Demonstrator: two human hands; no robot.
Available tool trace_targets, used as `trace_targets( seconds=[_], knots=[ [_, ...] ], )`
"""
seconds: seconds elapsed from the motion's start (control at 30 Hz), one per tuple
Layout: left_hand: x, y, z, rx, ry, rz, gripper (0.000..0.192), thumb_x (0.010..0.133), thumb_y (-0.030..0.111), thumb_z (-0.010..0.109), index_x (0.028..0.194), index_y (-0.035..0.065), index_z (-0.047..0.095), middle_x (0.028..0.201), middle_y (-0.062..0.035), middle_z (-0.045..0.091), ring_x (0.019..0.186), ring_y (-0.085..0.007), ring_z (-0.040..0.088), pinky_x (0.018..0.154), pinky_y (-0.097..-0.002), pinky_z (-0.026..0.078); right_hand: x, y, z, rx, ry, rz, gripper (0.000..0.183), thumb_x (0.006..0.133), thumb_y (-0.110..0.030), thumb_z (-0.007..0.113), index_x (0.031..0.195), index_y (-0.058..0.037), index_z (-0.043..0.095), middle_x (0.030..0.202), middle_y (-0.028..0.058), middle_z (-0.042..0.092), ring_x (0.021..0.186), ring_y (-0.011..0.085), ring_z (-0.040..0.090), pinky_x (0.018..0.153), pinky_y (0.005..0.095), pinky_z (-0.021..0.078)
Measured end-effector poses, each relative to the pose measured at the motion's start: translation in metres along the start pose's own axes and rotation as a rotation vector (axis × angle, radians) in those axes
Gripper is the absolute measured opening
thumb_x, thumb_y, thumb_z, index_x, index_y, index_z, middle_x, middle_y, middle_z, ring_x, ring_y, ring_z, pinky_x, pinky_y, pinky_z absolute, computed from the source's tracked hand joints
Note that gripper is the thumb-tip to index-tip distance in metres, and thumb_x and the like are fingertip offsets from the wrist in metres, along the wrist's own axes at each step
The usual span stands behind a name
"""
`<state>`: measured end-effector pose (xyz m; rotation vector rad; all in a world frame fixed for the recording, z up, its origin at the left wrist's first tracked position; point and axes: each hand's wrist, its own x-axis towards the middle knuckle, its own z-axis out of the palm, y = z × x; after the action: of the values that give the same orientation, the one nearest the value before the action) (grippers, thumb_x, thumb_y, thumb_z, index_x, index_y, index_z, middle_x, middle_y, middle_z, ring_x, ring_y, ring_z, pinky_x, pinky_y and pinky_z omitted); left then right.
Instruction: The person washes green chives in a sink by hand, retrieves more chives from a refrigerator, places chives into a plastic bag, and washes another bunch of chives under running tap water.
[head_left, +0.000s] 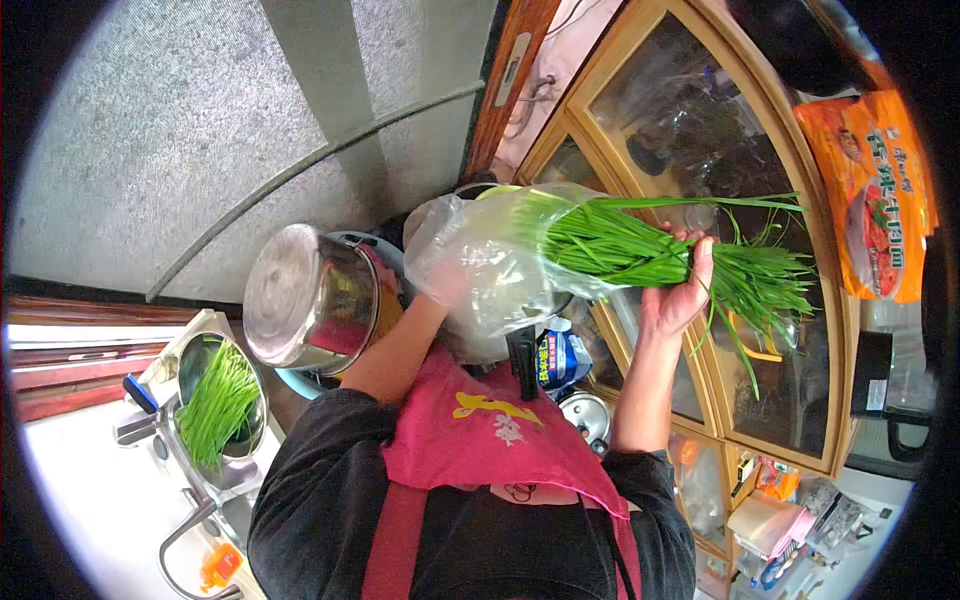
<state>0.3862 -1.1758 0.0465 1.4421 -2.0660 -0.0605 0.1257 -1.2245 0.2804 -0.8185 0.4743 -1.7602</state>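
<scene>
A long bunch of green leafy stalks, like garlic chives (615, 240), lies sideways before my chest, its pale end inside a clear plastic bag (495, 270). My right hand (679, 277) grips the bunch near the leaf tips, the thumb on the near side. Seen blurred through the film, my left hand (446, 274) is at the bag's left part; its fingers are hidden by plastic. A few long leaves stick out or droop past my right hand. More such greens (221, 401) lie in a metal bowl (259, 416) at the sink on the left.
An upturned steel pot (281, 300) stands at my left, above a light blue basin (300, 384). A glass-doored wooden cabinet (709, 360) is at the right, with an orange noodle packet (874, 202) beyond. A faucet (176, 525) and a pot lid (585, 416) are also in view.
</scene>
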Motion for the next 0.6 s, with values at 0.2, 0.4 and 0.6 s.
trace_targets(
  seconds=[0.2, 0.4, 0.6],
  knots=[
    [0.011, -0.014, 0.002, -1.342, 0.052, -0.587, 0.044, 0.085, 0.029, 0.066, 0.120, 0.0044, 0.056, 0.111, -0.0120, 0.062, 0.103, -0.0264, 0.059, 0.092, -0.0374, 0.047, 0.014, 0.018, -0.002, -0.019, 0.086, 0.142, 0.012, 0.092, -0.019, 0.059, 0.098, -0.0085, 0.058, 0.092, 0.0040, 0.061, 0.088, 0.0185, 0.057, 0.090, 0.0393, 0.0461],
    [0.053, 0.013, -0.065, -0.131, -0.032, -0.499, 0.047, 0.086, 0.032, 0.065, 0.121, 0.0029, 0.054, 0.113, -0.0124, 0.063, 0.103, -0.0268, 0.059, 0.090, -0.0369, 0.048, 0.042, 0.050, 0.008, -0.063, 0.007, 0.199, 0.017, 0.090, -0.023, 0.061, 0.093, -0.0061, 0.060, 0.087, 0.0064, 0.063, 0.082, 0.0181, 0.060, 0.080, 0.0343, 0.0486],
    [0.027, -0.056, -0.001, -0.094, 0.372, -0.309, 0.047, 0.085, 0.036, 0.060, 0.120, 0.0034, 0.056, 0.113, -0.0187, 0.060, 0.107, -0.0351, 0.055, 0.098, -0.0448, 0.040, 0.043, 0.057, 0.038, -0.078, -0.001, 0.100, 0.015, 0.089, -0.019, 0.063, 0.087, -0.0043, 0.061, 0.082, 0.0052, 0.062, 0.075, 0.0172, 0.060, 0.073, 0.0326, 0.0504]
  ],
)
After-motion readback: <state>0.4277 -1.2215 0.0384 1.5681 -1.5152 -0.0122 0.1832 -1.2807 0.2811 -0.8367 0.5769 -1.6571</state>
